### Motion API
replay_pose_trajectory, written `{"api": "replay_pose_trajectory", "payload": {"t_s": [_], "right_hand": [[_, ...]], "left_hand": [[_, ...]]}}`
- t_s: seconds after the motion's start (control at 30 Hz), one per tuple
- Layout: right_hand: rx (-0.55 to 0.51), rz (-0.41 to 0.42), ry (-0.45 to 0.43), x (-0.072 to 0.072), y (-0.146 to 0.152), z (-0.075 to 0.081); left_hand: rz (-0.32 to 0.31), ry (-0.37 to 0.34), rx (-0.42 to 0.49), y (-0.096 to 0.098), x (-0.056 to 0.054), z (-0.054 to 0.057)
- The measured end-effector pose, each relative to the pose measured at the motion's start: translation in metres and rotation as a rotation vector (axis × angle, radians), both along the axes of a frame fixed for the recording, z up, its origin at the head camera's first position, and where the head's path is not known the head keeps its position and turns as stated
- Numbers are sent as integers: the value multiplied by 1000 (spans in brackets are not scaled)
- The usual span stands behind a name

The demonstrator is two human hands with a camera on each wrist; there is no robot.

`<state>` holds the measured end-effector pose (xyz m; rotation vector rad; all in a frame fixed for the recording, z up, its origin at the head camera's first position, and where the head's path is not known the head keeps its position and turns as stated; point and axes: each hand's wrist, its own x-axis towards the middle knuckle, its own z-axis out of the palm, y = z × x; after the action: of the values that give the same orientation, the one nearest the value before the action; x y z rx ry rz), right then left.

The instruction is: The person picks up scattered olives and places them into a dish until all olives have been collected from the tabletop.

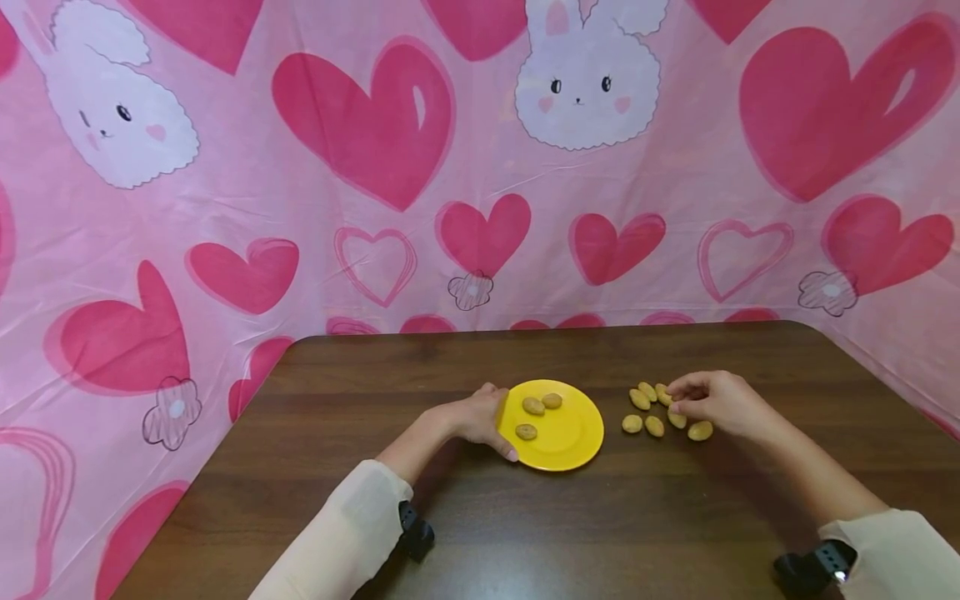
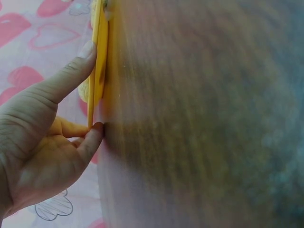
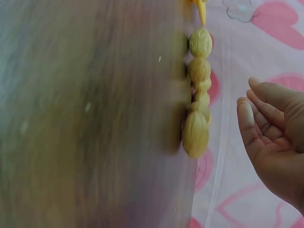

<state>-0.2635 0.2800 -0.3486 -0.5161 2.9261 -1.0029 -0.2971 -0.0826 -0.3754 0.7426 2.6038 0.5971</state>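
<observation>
A round yellow plate (image 1: pixel 566 442) lies on the table, with three tan, oval, nut-like pieces (image 1: pixel 533 406) on its left half. My left hand (image 1: pixel 478 418) grips the plate's left rim, thumb at the near side and fingers at the far side. In the left wrist view, the thumb (image 2: pixel 76 71) lies along the plate's edge (image 2: pixel 99 61). Right of the plate, several more nuts (image 1: pixel 655 427) with ridged shells lie in a loose group. Just over them hovers my right hand (image 1: pixel 723 404), fingers loosely bent. In the right wrist view it holds nothing, apart from the nuts (image 3: pixel 195 135).
The dark brown wooden table (image 1: pixel 480 533) has its far edge against a pink cloth (image 1: pixel 495 167) printed with hearts and rabbits. Black wrist devices (image 1: pixel 415 532) sit at both cream sleeves (image 1: pixel 337 533).
</observation>
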Motion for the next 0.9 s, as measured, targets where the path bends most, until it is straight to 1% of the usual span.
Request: {"api": "replay_pose_trajectory", "payload": {"t_s": [0.27, 0.37, 0.63, 0.77, 0.9], "right_hand": [[64, -25, 6, 1, 18, -1], [82, -22, 0, 0, 24, -3], [121, 16, -52, -4, 39, -6], [112, 21, -88, -6, 45, -8], [94, 54, -131, -7, 51, -11]], "left_hand": [[5, -4, 0, 1, 0, 1], [5, -7, 2, 1, 1, 1], [7, -11, 4, 0, 2, 2], [-4, -7, 8, 0, 1, 1], [-12, -2, 10, 0, 0, 0]]}}
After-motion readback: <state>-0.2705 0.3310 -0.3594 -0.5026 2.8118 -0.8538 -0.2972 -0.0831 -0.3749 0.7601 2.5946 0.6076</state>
